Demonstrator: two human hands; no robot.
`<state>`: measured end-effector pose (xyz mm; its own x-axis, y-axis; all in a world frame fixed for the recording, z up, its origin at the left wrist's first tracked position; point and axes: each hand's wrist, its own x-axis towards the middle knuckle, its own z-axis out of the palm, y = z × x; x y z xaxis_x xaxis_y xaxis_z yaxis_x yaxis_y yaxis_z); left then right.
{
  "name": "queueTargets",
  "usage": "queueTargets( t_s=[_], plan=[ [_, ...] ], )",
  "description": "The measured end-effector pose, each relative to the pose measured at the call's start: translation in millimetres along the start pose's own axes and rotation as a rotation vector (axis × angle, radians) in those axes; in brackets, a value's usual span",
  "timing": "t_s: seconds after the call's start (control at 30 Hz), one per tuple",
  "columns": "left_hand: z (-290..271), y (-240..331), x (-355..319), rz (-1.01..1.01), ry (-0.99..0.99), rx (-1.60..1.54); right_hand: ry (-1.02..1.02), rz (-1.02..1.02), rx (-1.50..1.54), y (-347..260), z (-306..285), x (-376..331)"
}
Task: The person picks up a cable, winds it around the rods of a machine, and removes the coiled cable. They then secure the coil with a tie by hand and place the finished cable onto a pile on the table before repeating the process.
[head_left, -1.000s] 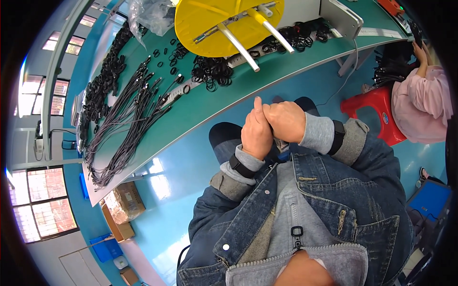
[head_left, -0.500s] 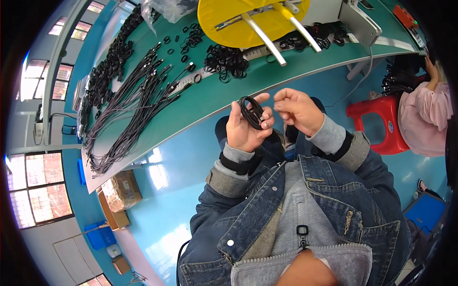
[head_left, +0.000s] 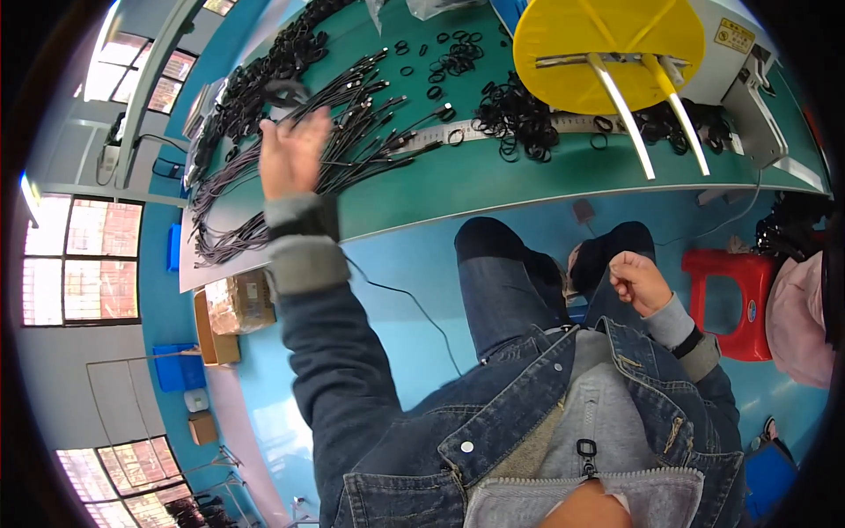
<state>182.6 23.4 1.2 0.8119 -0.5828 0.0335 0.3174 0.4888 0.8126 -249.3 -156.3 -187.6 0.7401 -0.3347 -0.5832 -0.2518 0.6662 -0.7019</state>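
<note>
I see the left hand spread open over the cables on the worktop (nothing in its grip). The right hand is clenched near the knee, well apart from them.

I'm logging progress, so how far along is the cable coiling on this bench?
Done: a heap of coiled black loops lies by the yellow disc. In hand: the left hand is raised over the bench with a dark coil at its fingertips; the right hand rests closed by the knee. Left: many straight black cables lie uncoiled.
</note>
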Motion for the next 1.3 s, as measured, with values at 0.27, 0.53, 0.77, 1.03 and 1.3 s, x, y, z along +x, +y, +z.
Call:
queueTargets(
  t_s=[0.27,0.53,0.77,1.03,1.3],
  plan=[
    [-118.9,-41.8,19.9,0.35,-0.285,1.788,-0.001,-0.016,0.0,-7.7,3.2,19.6],
    [-110.4,-49.4,-1.3,0.715,-0.011,1.63,-0.04,-0.036,-0.044,-7.1,11.7,20.4],
    [19.3,-20.0,-75.0,0.941,-0.042,1.189,0.121,-0.464,-0.247,-22.9,19.2,-9.7],
    [102.2,-54.1,-149.9,0.818,-0.703,1.357,0.467,-1.759,-1.113,-116.4,57.5,-76.7],
    [153.4,-80.4,-159.6,0.653,-0.63,1.344,0.391,-1.713,-1.294,-120.3,44.6,-95.5]
  ],
)
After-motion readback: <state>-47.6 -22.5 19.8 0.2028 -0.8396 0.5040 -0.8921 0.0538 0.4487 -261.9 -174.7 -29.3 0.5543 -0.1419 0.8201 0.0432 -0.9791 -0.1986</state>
